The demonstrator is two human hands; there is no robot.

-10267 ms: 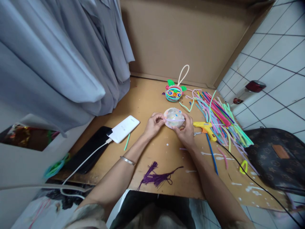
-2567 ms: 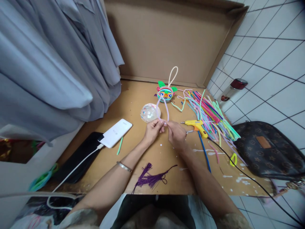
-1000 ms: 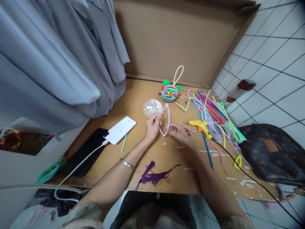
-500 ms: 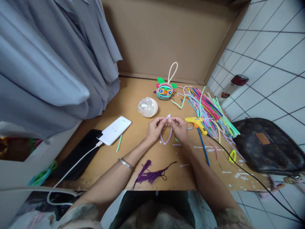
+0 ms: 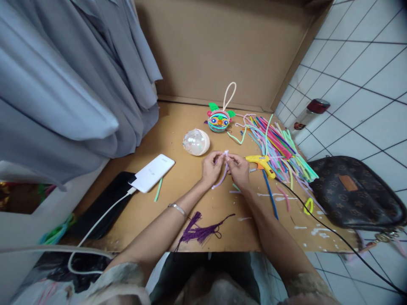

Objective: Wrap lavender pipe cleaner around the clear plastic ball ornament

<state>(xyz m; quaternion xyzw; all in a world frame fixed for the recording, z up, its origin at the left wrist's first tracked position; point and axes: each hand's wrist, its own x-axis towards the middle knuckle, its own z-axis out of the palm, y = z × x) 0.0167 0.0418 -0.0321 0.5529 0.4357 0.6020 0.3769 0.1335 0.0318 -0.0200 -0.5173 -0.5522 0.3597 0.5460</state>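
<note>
Over the middle of the table, my left hand (image 5: 212,168) and my right hand (image 5: 238,169) meet, fingertips pinched on a light purple pipe cleaner (image 5: 221,181). A small knotted or twisted bit of it sticks up above the fingertips, and a strand curves down between the hands. My fingers hide part of it. Beyond my left hand lies a clear iridescent ball (image 5: 195,142) with a pale band. Close by my right hand rests a yellow glue gun (image 5: 262,163). A decorated ball with a face, green ears and a white loop (image 5: 219,121) stands farther back.
A pile of colourful pipe cleaners (image 5: 280,146) spreads at the right, beside a brown patterned bag (image 5: 356,192). Purple tassels (image 5: 200,232) lie near the front edge. At the left are a white phone (image 5: 153,173) on a cable and a black case (image 5: 104,207). The glue gun's black cord crosses the right side.
The pipe cleaner's hanging loop has turned into a single strand slanting down to the left. My left hand has shifted slightly right, closer to my right hand.
</note>
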